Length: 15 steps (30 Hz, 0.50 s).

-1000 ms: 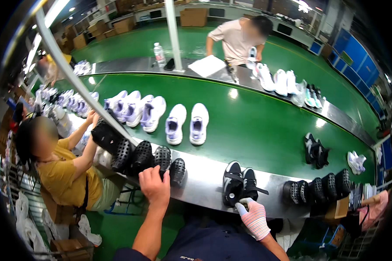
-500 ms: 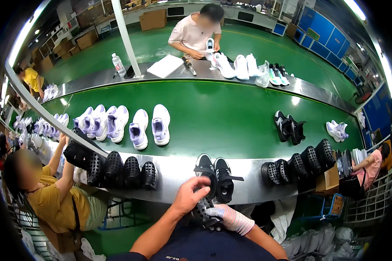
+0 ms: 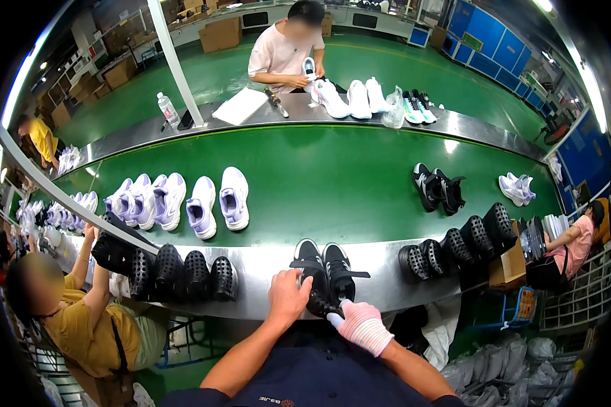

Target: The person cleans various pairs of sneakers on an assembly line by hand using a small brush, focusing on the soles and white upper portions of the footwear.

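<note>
Gripping the heel of the left black sneaker (image 3: 308, 271), the bare left hand (image 3: 288, 296) closes on it at the steel ledge (image 3: 265, 271). Gloved right hand (image 3: 362, 326) pinches a small tool (image 3: 334, 317) against the right black sneaker (image 3: 337, 270). Beyond: green conveyor belt (image 3: 332, 183), lilac sneakers (image 3: 183, 203), a seated person (image 3: 285, 51).

Matt black fabric shoes (image 3: 324, 271) rest on a brushed-metal ledge (image 3: 265, 271) (dully reflective) beside a smooth green belt (image 3: 332, 183).
</note>
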Each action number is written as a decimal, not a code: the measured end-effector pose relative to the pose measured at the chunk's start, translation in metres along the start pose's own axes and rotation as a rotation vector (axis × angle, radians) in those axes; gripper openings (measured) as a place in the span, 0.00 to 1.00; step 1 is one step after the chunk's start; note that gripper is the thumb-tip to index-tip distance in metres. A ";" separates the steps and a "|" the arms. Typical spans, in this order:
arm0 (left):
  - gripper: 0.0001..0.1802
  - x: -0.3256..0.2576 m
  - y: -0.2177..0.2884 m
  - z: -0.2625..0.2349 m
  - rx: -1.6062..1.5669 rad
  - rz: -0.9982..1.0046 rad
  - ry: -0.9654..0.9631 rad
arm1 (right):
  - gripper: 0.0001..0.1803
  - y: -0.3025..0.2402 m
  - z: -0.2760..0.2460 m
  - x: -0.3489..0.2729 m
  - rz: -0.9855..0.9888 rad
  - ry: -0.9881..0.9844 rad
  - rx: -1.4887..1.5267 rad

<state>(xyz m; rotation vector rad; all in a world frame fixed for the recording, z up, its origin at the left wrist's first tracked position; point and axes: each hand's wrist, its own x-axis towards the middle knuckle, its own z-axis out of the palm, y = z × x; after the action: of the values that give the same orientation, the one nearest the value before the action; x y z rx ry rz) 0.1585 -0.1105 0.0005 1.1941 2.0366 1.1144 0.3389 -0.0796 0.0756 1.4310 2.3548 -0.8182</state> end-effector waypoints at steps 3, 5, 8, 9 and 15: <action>0.14 0.017 -0.015 0.010 0.373 0.293 0.036 | 0.21 -0.007 -0.005 0.012 0.027 0.000 -0.070; 0.10 0.031 -0.032 0.021 0.482 0.545 -0.141 | 0.20 -0.009 0.002 0.029 0.035 0.026 -0.111; 0.07 0.030 -0.031 0.030 0.344 0.585 -0.213 | 0.15 -0.014 0.035 0.063 0.038 0.161 -0.058; 0.07 0.031 -0.028 0.033 0.290 0.609 -0.178 | 0.13 -0.014 0.052 0.075 0.057 0.210 -0.025; 0.06 0.055 -0.050 0.000 0.334 0.515 -0.426 | 0.15 -0.024 0.091 0.080 -0.241 0.288 -0.226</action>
<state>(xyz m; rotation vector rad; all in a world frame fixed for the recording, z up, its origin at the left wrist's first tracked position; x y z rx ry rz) 0.1102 -0.0755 -0.0438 2.0101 1.6613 0.6472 0.2740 -0.0832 -0.0294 1.2591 2.7718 -0.3993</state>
